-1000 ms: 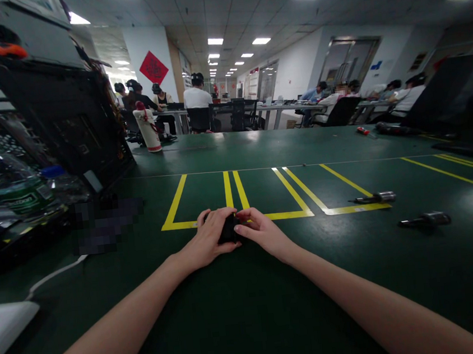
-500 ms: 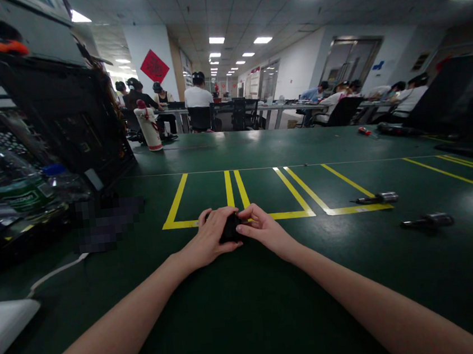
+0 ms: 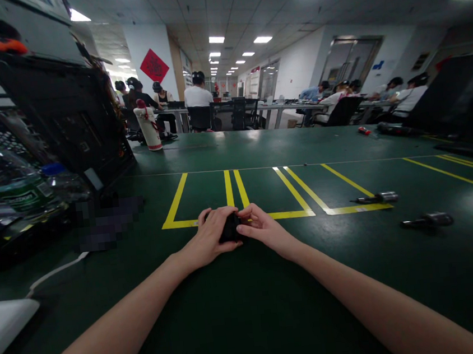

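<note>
A small black object (image 3: 228,231) rests at the table's middle, near the lower yellow tape line; its kind is too dark to make out. My left hand (image 3: 210,235) is wrapped over it from the left, thumb along its near side. At its right side is my right hand (image 3: 263,229), with thumb and fingers drawn together in a pinch. Whatever lies between those fingertips is too small or hidden to tell. Two dark metal tools with thick cylindrical ends lie off to the right: one (image 3: 384,197) across the tape, the other (image 3: 433,220) nearer me.
Yellow tape (image 3: 175,201) marks boxes on the green table (image 3: 250,310). At left stand a black computer case (image 3: 74,126), a plastic bottle (image 3: 22,194) and a white device (image 3: 6,322) with a cable. A white bottle (image 3: 148,129) stands farther back. People sit at tables beyond.
Almost nothing differs. Both hands keep their place around the black object, with at most a slight shift.
</note>
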Demonstrator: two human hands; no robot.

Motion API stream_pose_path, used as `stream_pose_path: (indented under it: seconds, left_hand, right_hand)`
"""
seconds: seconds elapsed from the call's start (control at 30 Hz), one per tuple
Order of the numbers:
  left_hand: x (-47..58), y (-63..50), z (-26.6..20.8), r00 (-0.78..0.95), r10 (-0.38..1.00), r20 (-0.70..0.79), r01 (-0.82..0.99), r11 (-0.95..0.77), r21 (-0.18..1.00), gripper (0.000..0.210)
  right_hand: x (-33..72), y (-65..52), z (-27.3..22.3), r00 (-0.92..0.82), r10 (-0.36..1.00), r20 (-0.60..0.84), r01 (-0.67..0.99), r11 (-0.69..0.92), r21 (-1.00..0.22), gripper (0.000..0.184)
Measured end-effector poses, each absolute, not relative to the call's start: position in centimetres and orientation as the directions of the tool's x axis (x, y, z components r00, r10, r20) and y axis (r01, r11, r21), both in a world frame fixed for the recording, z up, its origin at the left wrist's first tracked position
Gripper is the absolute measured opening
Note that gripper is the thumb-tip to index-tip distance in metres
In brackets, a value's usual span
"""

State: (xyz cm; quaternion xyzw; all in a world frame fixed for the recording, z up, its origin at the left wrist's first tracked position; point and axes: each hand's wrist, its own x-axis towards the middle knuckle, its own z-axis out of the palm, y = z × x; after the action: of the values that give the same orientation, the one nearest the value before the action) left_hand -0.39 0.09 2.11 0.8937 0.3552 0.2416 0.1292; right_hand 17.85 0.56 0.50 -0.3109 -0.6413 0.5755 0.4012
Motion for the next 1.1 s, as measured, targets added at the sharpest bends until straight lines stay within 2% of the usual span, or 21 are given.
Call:
stream_pose_path:
  seconds: [0.07, 0.23, 0.47, 0.63, 0.83, 1.1]
  left_hand:
    - [-0.40, 0.09, 2.11, 0.635, 0.694, 0.340, 0.569, -0.718, 0.401, 0.056]
    - [-0.29, 0.19, 1.92, 0.629, 0.702, 0.334, 0.577, -0.709, 0.405, 0.055]
    - [-0.26, 0.25, 1.77, 0.616, 0.707, 0.347, 0.580, -0.705, 0.407, 0.054]
    - [-0.30, 0.17, 1.89, 0.625, 0.701, 0.344, 0.574, -0.711, 0.406, 0.055]
    - [-0.33, 0.18, 1.89, 0.627, 0.708, 0.325, 0.582, -0.703, 0.409, 0.056]
    - [-0.29, 0.11, 1.92, 0.623, 0.711, 0.328, 0.586, -0.701, 0.407, 0.054]
  right_hand:
    - [17.75, 0.50, 0.56, -0.449, 0.878, 0.163, -0.035, 0.165, -0.986, 0.021]
    - [17.80, 0.64, 0.55, -0.433, 0.895, 0.103, 0.047, 0.137, -0.990, 0.028]
    - [17.86, 0.85, 0.22, -0.497, 0.855, 0.147, -0.079, 0.124, -0.989, 0.035]
    - [17.76, 0.49, 0.60, -0.443, 0.883, 0.154, -0.012, 0.166, -0.986, 0.020]
    - [17.79, 0.72, 0.42, -0.420, 0.902, 0.098, 0.073, 0.141, -0.987, 0.027]
    - [17.88, 0.47, 0.78, -0.484, 0.863, 0.143, -0.060, 0.130, -0.990, 0.029]
